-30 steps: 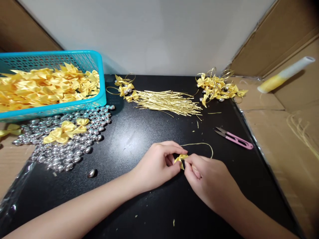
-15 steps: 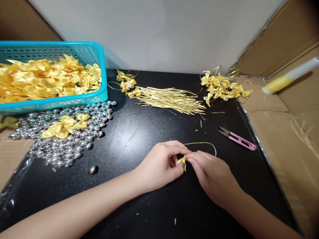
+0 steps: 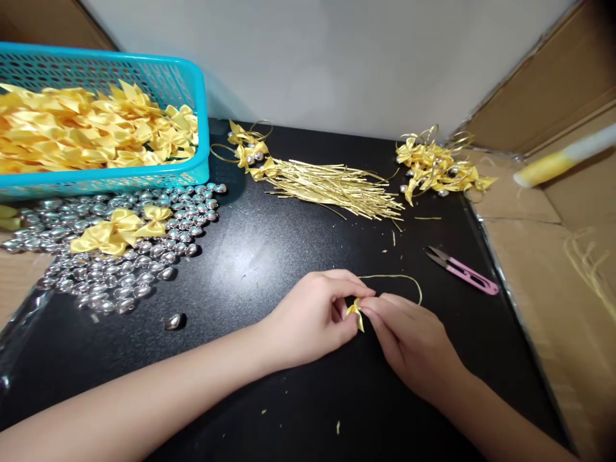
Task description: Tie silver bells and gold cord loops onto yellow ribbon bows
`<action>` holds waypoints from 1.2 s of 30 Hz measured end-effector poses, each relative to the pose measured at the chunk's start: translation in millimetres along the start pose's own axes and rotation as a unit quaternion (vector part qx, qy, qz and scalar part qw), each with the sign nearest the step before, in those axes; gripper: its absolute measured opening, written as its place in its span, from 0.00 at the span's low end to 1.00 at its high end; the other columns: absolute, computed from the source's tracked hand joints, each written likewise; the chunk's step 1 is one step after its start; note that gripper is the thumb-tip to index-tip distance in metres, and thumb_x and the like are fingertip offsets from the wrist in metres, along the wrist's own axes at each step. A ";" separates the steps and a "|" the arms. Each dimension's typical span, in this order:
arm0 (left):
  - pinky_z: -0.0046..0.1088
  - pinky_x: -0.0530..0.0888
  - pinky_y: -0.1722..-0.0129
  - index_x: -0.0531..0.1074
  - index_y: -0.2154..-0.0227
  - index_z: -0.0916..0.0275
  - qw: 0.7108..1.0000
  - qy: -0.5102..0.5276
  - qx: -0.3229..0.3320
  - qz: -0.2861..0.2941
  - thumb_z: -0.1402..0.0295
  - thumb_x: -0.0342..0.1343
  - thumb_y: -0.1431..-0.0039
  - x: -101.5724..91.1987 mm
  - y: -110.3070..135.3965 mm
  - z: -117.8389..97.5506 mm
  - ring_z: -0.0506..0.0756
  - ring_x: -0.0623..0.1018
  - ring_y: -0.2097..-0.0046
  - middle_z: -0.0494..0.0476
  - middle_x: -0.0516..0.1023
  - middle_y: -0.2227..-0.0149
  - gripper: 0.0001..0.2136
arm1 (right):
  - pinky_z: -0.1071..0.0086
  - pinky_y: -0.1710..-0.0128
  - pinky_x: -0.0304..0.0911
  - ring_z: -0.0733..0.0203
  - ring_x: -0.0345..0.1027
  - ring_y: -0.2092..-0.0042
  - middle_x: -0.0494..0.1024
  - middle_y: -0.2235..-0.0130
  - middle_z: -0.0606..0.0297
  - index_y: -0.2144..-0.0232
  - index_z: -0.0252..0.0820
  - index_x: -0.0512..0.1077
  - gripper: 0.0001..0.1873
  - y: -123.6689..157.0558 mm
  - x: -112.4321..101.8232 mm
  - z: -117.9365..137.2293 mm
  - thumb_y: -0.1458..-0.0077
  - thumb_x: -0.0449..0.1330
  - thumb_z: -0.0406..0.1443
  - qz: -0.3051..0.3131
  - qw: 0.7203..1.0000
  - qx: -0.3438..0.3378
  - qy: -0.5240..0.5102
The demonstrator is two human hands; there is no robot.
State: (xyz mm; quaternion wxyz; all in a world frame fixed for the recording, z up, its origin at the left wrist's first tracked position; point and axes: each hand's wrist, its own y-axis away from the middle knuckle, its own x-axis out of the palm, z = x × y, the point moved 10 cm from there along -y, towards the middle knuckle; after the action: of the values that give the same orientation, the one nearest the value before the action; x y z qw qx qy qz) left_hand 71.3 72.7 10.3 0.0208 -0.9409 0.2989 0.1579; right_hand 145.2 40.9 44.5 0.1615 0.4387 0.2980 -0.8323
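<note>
My left hand [image 3: 317, 317] is closed, thumb and fingers pinching a small yellow ribbon bow [image 3: 357, 314], one tail of which points down. My right hand [image 3: 409, 340] meets it from the right, its thumb and forefinger pressed together at the bow's upper edge. A thin gold cord [image 3: 397, 276] arcs behind both hands and drops behind the right one; its ends are hidden by the fingers. The right fingertips seem to pinch this cord at the bow, though the exact grip is covered. Pink-handled thread snips [image 3: 464, 272] lie beyond the right hand.
A turquoise basket [image 3: 205, 122] of yellow bows stands back left. Silver bells [image 3: 129, 276] spread before it, with loose bows [image 3: 115, 231] on top and a single bell [image 3: 175, 321] apart. Gold cords [image 3: 337, 186] lie at the back; finished bow loops [image 3: 437, 163] are heaped right.
The view has tilted and shifted slightly, so the basket and bells sit a little higher and farther left. Both hands keep nearly the same pose at the bow.
</note>
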 end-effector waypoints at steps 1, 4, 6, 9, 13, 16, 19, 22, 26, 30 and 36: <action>0.19 0.72 0.74 0.77 0.57 0.66 1.000 0.000 0.001 0.000 0.80 0.54 0.48 0.1 0.0 0.1 0.46 0.74 0.72 0.55 0.79 0.58 0.16 | 0.70 0.66 0.67 0.61 0.72 0.69 0.77 0.71 0.62 0.68 0.39 0.68 0.10 0.2 0.6 0.0 0.39 0.50 0.25 0.002 1.000 0.000 -0.001; 0.19 0.72 0.74 0.77 0.57 0.66 1.000 0.000 0.001 0.000 0.80 0.54 0.48 0.2 -0.1 0.0 0.46 0.74 0.71 0.55 0.78 0.59 0.16 | 0.71 0.66 0.67 0.62 0.71 0.70 0.77 0.72 0.63 0.69 0.39 0.69 0.11 0.9 2.1 0.1 0.39 0.50 0.25 0.005 1.000 0.000 0.000; 0.19 0.72 0.75 0.77 0.57 0.66 1.000 0.001 0.000 -0.001 0.80 0.54 0.48 0.1 -0.3 0.3 0.46 0.74 0.71 0.55 0.78 0.59 0.16 | 0.71 0.66 0.67 0.62 0.71 0.70 0.77 0.72 0.63 0.68 0.39 0.69 0.11 1.3 2.3 0.4 0.39 0.50 0.25 0.004 1.000 -0.002 0.005; 0.19 0.73 0.75 0.76 0.56 0.65 1.000 0.006 -0.004 -0.006 0.79 0.55 0.48 -1.0 0.4 1.4 0.45 0.74 0.72 0.55 0.77 0.58 0.16 | 0.70 0.66 0.68 0.61 0.73 0.68 0.78 0.71 0.63 0.65 0.39 0.71 0.11 1.3 1.1 0.2 0.38 0.49 0.27 0.003 1.000 -0.006 0.009; 0.19 0.73 0.76 0.74 0.55 0.64 0.999 0.037 -0.009 -0.031 0.75 0.56 0.45 -4.9 3.0 3.2 0.45 0.74 0.72 0.56 0.74 0.57 0.14 | 0.73 0.69 0.67 0.65 0.72 0.71 0.77 0.71 0.67 0.64 0.42 0.72 0.10 -0.4 -9.4 -7.9 0.38 0.51 0.28 -0.021 0.999 0.028 -0.033; 0.18 0.73 0.77 0.71 0.54 0.64 0.994 0.082 -0.039 -0.058 0.71 0.58 0.45 -8.1 4.9 8.9 0.45 0.74 0.73 0.56 0.73 0.59 0.14 | 0.75 0.72 0.65 0.67 0.69 0.73 0.76 0.73 0.69 0.65 0.42 0.73 0.10 -0.9 -20.7 -10.3 0.39 0.52 0.28 -0.056 0.996 0.042 -0.051; 0.18 0.71 0.77 0.69 0.55 0.65 0.988 0.124 -0.068 -0.064 0.70 0.59 0.46 -6.9 5.1 13.6 0.45 0.73 0.74 0.53 0.74 0.65 0.15 | 0.75 0.71 0.65 0.67 0.70 0.72 0.77 0.72 0.68 0.62 0.42 0.73 0.10 0.3 -26.1 -7.6 0.39 0.53 0.27 -0.079 0.995 0.031 -0.054; 0.18 0.69 0.76 0.71 0.59 0.67 0.986 0.143 -0.072 -0.047 0.72 0.58 0.46 -2.8 3.8 13.6 0.45 0.70 0.75 0.49 0.73 0.73 0.11 | 0.74 0.69 0.66 0.66 0.71 0.71 0.78 0.71 0.67 0.61 0.41 0.73 0.11 2.0 -25.0 -6.4 0.39 0.53 0.27 -0.085 0.994 0.025 -0.059; 0.19 0.68 0.76 0.75 0.59 0.68 0.987 0.141 -0.070 -0.037 0.71 0.57 0.44 -1.2 4.5 15.4 0.45 0.69 0.75 0.50 0.73 0.75 0.10 | 0.74 0.70 0.66 0.66 0.71 0.71 0.77 0.71 0.67 0.61 0.41 0.73 0.10 2.2 -21.9 -6.4 0.40 0.53 0.27 -0.087 0.994 0.025 -0.061; 0.20 0.68 0.76 0.76 0.57 0.68 0.989 0.121 -0.075 -0.043 0.69 0.55 0.41 -1.4 6.4 19.1 0.46 0.70 0.76 0.52 0.75 0.74 0.12 | 0.73 0.69 0.66 0.66 0.70 0.71 0.77 0.72 0.66 0.62 0.41 0.73 0.09 1.5 -24.9 -3.5 0.41 0.55 0.26 -0.110 0.992 0.017 -0.054; 0.20 0.67 0.77 0.78 0.58 0.66 0.987 0.127 -0.082 -0.055 0.68 0.56 0.41 -2.2 6.4 21.1 0.46 0.69 0.76 0.51 0.73 0.76 0.11 | 0.67 0.62 0.71 0.61 0.74 0.64 0.80 0.66 0.62 0.61 0.42 0.73 0.12 1.3 -34.1 1.6 0.44 0.56 0.24 -0.139 0.989 -0.002 -0.049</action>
State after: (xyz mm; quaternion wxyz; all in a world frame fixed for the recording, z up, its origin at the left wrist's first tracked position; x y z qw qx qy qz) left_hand 60.0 71.5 -8.7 -0.0861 -0.9669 0.2328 0.0593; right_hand 164.0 39.2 73.0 0.0589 0.3512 0.3493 -0.8667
